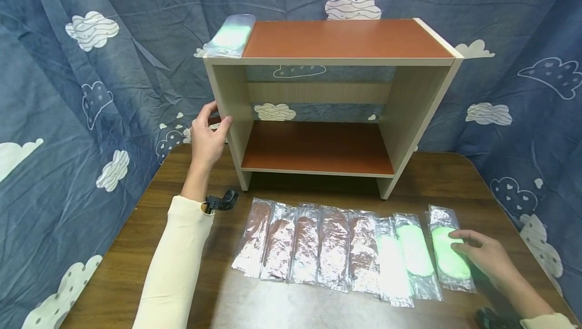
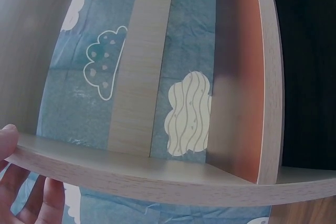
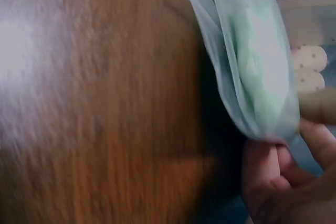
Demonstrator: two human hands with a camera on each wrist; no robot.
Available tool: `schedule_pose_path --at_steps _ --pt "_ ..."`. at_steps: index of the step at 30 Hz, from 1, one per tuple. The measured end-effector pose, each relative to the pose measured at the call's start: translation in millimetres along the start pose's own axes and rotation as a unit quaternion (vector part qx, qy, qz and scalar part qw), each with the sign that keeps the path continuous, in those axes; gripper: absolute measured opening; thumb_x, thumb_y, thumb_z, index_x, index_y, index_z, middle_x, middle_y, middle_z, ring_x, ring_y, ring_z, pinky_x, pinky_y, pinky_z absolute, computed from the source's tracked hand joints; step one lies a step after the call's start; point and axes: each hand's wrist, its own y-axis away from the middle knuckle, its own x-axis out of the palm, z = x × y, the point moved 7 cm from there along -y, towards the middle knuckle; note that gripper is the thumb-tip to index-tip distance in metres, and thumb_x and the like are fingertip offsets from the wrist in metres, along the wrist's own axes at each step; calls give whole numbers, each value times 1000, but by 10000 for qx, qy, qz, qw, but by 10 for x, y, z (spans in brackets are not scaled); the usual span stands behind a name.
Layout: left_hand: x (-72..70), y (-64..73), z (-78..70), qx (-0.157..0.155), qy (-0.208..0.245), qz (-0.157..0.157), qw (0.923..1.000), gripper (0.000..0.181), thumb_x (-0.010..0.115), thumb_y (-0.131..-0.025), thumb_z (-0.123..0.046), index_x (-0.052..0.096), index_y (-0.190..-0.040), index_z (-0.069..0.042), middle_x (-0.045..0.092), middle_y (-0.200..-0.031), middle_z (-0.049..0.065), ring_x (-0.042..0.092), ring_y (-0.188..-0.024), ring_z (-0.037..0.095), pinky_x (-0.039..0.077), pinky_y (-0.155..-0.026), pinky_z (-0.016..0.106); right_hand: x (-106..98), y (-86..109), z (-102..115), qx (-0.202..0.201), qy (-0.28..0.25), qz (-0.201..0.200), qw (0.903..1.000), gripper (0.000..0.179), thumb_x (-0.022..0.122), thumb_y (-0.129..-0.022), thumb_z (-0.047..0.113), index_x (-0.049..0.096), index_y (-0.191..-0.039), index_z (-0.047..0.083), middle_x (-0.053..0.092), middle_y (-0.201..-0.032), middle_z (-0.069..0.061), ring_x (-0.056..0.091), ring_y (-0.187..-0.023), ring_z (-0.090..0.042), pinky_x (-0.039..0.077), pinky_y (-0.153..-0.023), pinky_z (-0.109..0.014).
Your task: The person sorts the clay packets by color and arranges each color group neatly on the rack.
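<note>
My left hand [image 1: 209, 134] grips the left side panel [image 1: 233, 111] of a small two-tier shelf. In the left wrist view, its thumb [image 2: 7, 141] lies on the panel's inner side and the other fingers are on the outer side. Over at the right, my right hand [image 1: 488, 258] pinches the edge of a clear plastic packet [image 1: 447, 253] holding a pale green oblong piece. Close up in the right wrist view, this green packet [image 3: 257, 61] tilts above the wooden table, with another plastic layer beside it.
Several clear packets with brown pieces [image 1: 306, 243] lie in a row before the shelf, followed by green packets [image 1: 415, 250]. Another green packet [image 1: 232, 36] lies on the shelf's brown top [image 1: 341, 41]. A blue cloud-print cloth [image 1: 150, 26] hangs behind the wooden table [image 1: 150, 228].
</note>
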Motion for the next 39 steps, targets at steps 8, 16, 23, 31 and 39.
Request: schedule_pose_path --at_steps 8,16,23,31,39 --pt "-2 -87 197 185 -127 -44 9997 38 66 -90 -5 62 -128 -2 67 -124 18 66 -103 30 51 -67 5 61 59 81 -843 75 513 9951 62 64 -93 16 37 -142 -11 31 -143 -47 57 -112 -54 60 -78 -46" --pt "19 -17 18 162 -151 6 9998 37 64 -91 0 60 -128 5 65 -126 25 65 -105 35 49 -67 3 42 87 74 -811 41 356 9961 60 61 -95 13 35 -144 -10 30 -146 -45 50 -118 -61 58 -78 -41" --pt "1 63 -190 108 -167 27 9998 37 62 -90 4 58 -127 9 63 -127 29 64 -103 31 50 -69 4 24 76 66 -757 40 303 9967 61 60 -96 15 34 -146 -9 27 -148 -44 40 -124 -66 56 -84 -58" --pt "-39 58 -144 55 -192 -55 9998 38 61 -91 2 58 -129 7 64 -128 26 64 -108 39 48 -69 2 -21 53 131 -829 6 292 9961 63 60 -98 21 33 -148 -4 24 -151 -41 35 -128 -66 52 -88 -65" --pt "-12 10 -21 52 -226 39 9997 39 62 -92 0 58 -130 4 62 -129 25 64 -109 38 49 -69 4 -206 108 355 -990 430 -7 9942 63 62 -97 29 36 -151 9 31 -155 -34 45 -129 -59 49 -90 -67"
